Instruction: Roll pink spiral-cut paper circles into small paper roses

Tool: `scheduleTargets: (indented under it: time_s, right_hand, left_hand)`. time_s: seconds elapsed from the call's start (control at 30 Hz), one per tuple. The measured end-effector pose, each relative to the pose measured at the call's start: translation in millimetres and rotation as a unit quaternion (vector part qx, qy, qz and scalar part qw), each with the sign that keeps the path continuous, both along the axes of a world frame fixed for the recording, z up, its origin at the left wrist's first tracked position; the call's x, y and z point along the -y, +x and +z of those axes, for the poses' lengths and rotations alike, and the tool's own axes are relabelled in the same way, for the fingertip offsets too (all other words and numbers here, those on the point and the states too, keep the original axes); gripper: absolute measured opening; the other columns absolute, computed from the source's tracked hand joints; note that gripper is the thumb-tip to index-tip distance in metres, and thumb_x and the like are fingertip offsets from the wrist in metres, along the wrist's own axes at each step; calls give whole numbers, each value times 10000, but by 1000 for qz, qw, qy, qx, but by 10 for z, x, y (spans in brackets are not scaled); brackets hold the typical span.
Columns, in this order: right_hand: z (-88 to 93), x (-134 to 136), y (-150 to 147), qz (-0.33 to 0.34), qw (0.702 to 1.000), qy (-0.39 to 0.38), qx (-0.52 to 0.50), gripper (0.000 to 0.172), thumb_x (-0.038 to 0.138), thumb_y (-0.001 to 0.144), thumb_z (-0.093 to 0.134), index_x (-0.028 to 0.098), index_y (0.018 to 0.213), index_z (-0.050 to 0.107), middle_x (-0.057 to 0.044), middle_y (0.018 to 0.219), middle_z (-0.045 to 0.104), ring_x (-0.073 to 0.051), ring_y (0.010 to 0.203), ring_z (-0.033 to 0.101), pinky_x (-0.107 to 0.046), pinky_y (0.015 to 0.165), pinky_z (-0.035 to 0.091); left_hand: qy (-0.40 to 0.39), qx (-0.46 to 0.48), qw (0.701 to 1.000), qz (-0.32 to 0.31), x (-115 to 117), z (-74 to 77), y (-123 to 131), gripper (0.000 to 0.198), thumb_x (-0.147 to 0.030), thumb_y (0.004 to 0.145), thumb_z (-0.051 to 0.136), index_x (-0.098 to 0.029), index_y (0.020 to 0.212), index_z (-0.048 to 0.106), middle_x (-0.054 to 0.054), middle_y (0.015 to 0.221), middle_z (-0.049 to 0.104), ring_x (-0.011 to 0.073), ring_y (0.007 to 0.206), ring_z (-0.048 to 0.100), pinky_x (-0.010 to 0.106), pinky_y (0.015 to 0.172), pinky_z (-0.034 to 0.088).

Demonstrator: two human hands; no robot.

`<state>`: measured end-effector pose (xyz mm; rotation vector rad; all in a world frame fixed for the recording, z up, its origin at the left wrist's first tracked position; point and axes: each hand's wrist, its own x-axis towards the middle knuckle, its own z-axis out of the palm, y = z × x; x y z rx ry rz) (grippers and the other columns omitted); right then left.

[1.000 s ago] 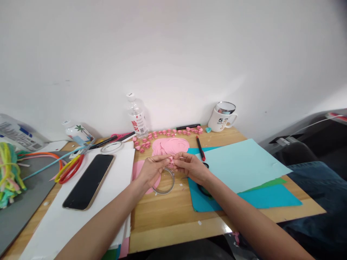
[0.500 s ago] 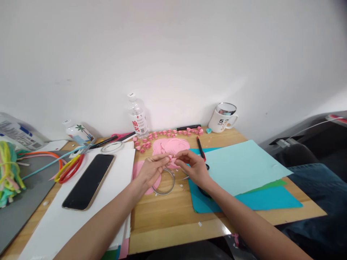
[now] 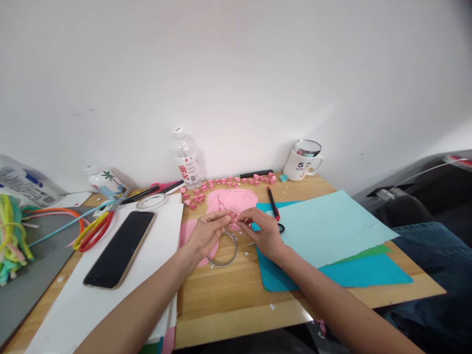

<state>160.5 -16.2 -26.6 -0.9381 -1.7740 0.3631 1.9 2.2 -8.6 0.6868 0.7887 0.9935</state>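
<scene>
Between thumb and fingers, my left hand (image 3: pixel 206 233) pinches a small coiled piece of pink paper (image 3: pixel 232 216). My right hand (image 3: pixel 261 230) is closed in a pinch at the right edge of the same piece. Just behind them lies a pile of pink paper rounds (image 3: pixel 236 197). Several small pink paper rolls (image 3: pixel 198 197) stand in rows beyond the pile. A roll of clear tape (image 3: pixel 225 260) lies below my hands, partly over more pink paper (image 3: pixel 188 231). Black scissor handles (image 3: pixel 281 228) show in part by my right wrist.
White sheets with a phone (image 3: pixel 120 250) and red-yellow scissors (image 3: pixel 94 231) lie left. Blue paper sheets (image 3: pixel 328 226) and a red-black pen (image 3: pixel 273 201) lie right. A bottle (image 3: pixel 187 162) and a mug (image 3: pixel 303 161) stand by the wall. Pipe cleaners (image 3: pixel 13 231) are far left.
My right fingertips have moved slightly down and closer to the pink paper piece. My left hand has hardly moved and keeps its pinch.
</scene>
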Motion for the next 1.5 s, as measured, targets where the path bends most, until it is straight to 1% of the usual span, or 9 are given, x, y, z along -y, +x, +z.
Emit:
scheduleTargets:
  time_s: [0.17,0.33,0.5,0.73,0.87,1.03,1.17,1.3,1.5]
  right_hand:
    - [-32,-14,4,-8,1000,16,20,84,145,800,511,196,816,576,-45,783,593,-129,689,553,-252,609,471]
    - [-42,-18,-2,-22,999,12,47,116,131,817,477,191,803,575,-48,799,587,-127,705,552,-244,620,458]
    - [-56,-24,3,-25,998,9,63,109,168,829,473,192,840,579,-58,831,585,-133,726,556,-244,637,459]
    - [-19,-17,-5,-27,998,8,51,120,165,833,457,188,802,570,-55,811,577,-131,713,546,-238,615,449]
    - [5,-12,-10,-23,998,5,50,126,157,833,452,188,798,569,-56,807,573,-133,717,544,-241,615,446]
    - [-3,-14,-10,-29,999,7,43,123,172,832,455,192,796,571,-57,807,569,-138,719,540,-245,607,449]
    - [0,-9,-13,-32,999,3,43,120,160,828,458,191,793,569,-60,821,568,-138,727,541,-248,614,451]
    - [9,-4,-18,-26,999,19,35,108,143,823,466,188,809,563,-60,830,574,-136,737,547,-252,632,455]
    - [4,-10,-17,-14,999,28,31,118,130,822,459,194,832,557,-62,837,589,-144,774,556,-265,665,465]
  left_hand:
    - [6,1,1000,-1,4,6,11,165,-100,592,716,-92,755,694,79,758,690,127,706,615,242,716,461]
    - [0,8,1000,-3,11,28,22,142,-88,599,708,-92,739,690,72,762,686,118,686,611,229,699,467]
    - [-18,17,1000,13,3,31,23,129,-69,587,710,-97,711,685,64,747,684,106,663,605,213,673,471]
    - [-8,7,1000,-4,8,44,21,166,-77,575,721,-95,737,689,60,737,687,107,659,611,221,682,472]
    - [0,6,1000,-13,10,35,15,153,-85,599,710,-94,749,688,57,740,690,114,672,617,238,699,480]
    - [-6,1,1000,-7,11,18,6,167,-84,573,728,-94,734,685,60,720,693,136,685,631,271,738,489]
    - [1,3,1000,-9,15,32,11,171,-93,574,728,-95,739,686,61,721,693,143,678,634,280,723,502]
    - [6,3,1000,-25,16,50,17,152,-109,594,719,-90,741,684,64,735,690,152,688,637,277,723,500]
    - [9,9,999,-39,13,33,10,144,-100,611,707,-90,752,681,63,739,690,156,694,640,294,747,493]
